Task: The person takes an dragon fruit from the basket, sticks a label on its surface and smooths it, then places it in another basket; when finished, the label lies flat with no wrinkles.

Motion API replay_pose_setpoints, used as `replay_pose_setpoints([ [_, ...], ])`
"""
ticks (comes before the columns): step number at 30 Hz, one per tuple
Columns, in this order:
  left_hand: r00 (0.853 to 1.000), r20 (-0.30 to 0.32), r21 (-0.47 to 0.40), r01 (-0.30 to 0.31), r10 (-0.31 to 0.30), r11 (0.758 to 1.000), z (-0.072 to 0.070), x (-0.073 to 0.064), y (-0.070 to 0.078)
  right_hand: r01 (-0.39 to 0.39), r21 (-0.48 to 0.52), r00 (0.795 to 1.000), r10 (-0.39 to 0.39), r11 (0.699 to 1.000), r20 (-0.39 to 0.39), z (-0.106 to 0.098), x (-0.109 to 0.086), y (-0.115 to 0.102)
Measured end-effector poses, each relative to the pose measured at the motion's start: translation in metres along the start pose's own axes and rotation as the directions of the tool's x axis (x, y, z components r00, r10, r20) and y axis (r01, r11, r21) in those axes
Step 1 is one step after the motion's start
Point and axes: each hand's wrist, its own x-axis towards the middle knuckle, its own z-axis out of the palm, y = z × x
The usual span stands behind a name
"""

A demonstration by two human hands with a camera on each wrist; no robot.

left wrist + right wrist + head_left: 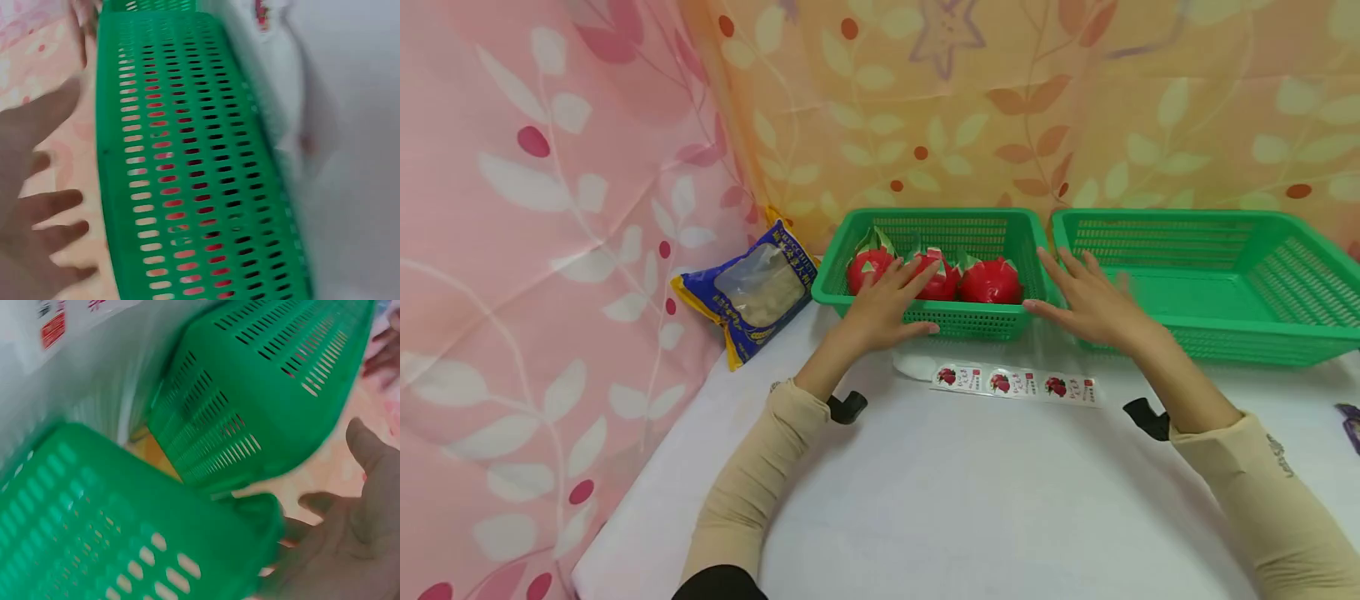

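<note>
Three red dragon fruits (992, 282) with pale green tips sit in the smaller green basket (970, 321). My left hand (883, 308) hovers over this basket's front rim, fingers spread and straight, gripping nothing. In the left wrist view the left fingers (53, 206) lie beside the slotted basket wall (194, 144). My right hand (1093, 300) is spread over the left end of the larger green basket (1240, 333). In the right wrist view, some fingers of the right hand (350, 525) are partly hidden behind that basket's rim; whether they touch it I cannot tell.
A strip of dragon fruit stickers (1015, 383) lies before the smaller basket, beside a whitish object (913, 367). A blue and yellow bag (760, 287) with a clear window leans at the left. A purple packet (1351, 425) shows at the right edge. Patterned cloth (880, 108) hangs behind.
</note>
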Motion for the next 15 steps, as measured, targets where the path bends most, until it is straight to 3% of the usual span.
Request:
replay_pose_setpoints([
  [2,0.991,-0.13,-0.155,-0.043,0.023,0.987,0.004,-0.004,-0.002,0.034,0.034,0.999,-0.032,0.999,-0.039,0.004,0.01,-0.001],
  [3,0.984,-0.18,-0.257,-0.067,0.02,0.964,0.007,-0.006,-0.002,0.053,0.051,0.997,-0.05,0.997,-0.059,0.007,0.015,-0.001],
  [4,0.977,-0.212,-0.363,-0.081,0.002,0.928,0.01,-0.008,-0.002,0.071,0.072,0.995,-0.065,0.995,-0.08,0.009,0.021,-0.002],
  [5,0.974,-0.225,-0.477,-0.083,-0.03,0.875,0.014,-0.011,-0.002,0.086,0.09,0.992,-0.077,0.992,-0.1,0.011,0.026,-0.003],
  [7,0.97,-0.216,-0.661,-0.061,-0.112,0.748,0.021,-0.014,-0.001,0.103,0.135,0.988,-0.085,0.986,-0.132,0.015,0.036,-0.005],
  [10,0.96,-0.115,-0.861,0.032,-0.254,0.508,0.032,-0.018,-0.001,0.117,0.181,0.984,-0.089,0.977,-0.156,0.02,0.05,-0.01],
  [13,0.926,0.013,-0.954,0.125,-0.378,0.272,0.043,-0.021,-0.001,0.109,0.218,0.986,-0.078,0.97,-0.148,0.024,0.063,-0.014],
  [15,0.895,0.082,-0.979,0.154,-0.439,0.132,0.05,-0.022,-0.002,0.099,0.22,0.988,-0.069,0.97,-0.142,0.026,0.071,-0.018],
])
